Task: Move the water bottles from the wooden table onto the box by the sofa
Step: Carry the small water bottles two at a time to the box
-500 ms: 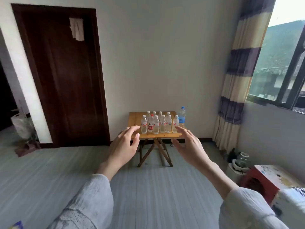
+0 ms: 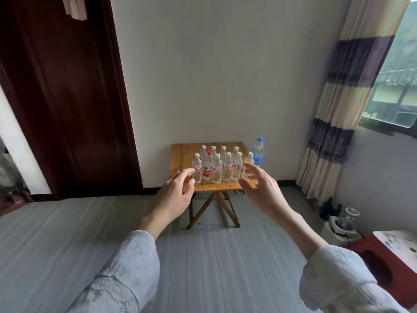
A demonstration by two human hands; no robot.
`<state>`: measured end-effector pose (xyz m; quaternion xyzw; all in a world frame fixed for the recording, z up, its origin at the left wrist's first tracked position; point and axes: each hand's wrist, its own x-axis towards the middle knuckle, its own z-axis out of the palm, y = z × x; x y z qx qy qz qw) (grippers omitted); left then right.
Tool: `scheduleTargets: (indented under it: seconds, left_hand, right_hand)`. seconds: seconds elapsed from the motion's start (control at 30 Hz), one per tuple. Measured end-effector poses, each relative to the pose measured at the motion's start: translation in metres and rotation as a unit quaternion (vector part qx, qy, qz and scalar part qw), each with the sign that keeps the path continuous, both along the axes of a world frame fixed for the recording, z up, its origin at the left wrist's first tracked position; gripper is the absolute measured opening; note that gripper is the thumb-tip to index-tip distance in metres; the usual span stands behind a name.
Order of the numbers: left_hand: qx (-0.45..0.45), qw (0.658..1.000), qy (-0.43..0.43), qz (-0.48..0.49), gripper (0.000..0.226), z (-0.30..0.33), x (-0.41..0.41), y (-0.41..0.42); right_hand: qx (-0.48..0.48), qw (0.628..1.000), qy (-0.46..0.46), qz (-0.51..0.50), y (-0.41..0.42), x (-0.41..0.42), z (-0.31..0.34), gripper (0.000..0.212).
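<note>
Several small clear water bottles stand in two rows on a small wooden folding table against the far wall. One has a red cap and red label. A taller blue-capped bottle stands at the table's right edge. My left hand and my right hand are both raised in front of the table, fingers spread, empty. They overlap the outer front bottles in view, still short of the table. The box by the sofa is not clearly in view.
A dark wooden door fills the left. A striped curtain and window are on the right. Near the right edge stand a glass kettle and a red stool with a white top. Striped grey floor lies between me and the table.
The view has come closer to the table and tilted down. Both hands stay raised and open, now appearing nearer to the front row of bottles.
</note>
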<state>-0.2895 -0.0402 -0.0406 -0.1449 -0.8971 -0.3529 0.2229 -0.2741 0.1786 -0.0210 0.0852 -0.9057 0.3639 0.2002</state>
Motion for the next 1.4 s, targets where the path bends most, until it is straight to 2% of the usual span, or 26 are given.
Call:
scheduleTargets:
  seconds: [0.27,0.4,0.63,0.8,1.1,1.4]
  left_hand:
    - [0.03,0.997,-0.065,0.006,0.033,-0.053,-0.154,-0.003]
    - [0.058,0.994,-0.087,0.013,0.034,-0.059,-0.239,0.007]
    - [0.128,0.978,-0.165,0.024,0.031,-0.1,-0.363,0.017]
    - [0.135,0.966,-0.215,0.044,0.033,-0.135,-0.442,0.002]
    - [0.132,0.945,-0.299,0.018,0.042,-0.198,-0.594,-0.017]
    - [0.14,0.921,-0.363,-0.008,0.057,-0.238,-0.678,-0.009]
  right_hand:
    - [-0.038,0.999,-0.023,0.012,0.01,-0.155,-0.054,0.049]
    - [-0.056,0.998,-0.037,0.02,0.02,-0.235,-0.069,0.047]
    - [-0.063,0.992,-0.102,0.03,0.03,-0.369,-0.097,0.045]
    - [-0.075,0.987,-0.138,0.026,0.025,-0.449,-0.122,0.043]
    - [-0.086,0.974,-0.196,-0.069,0.006,-0.591,-0.186,0.042]
    - [-0.058,0.953,-0.263,-0.142,0.0,-0.671,-0.234,0.051]
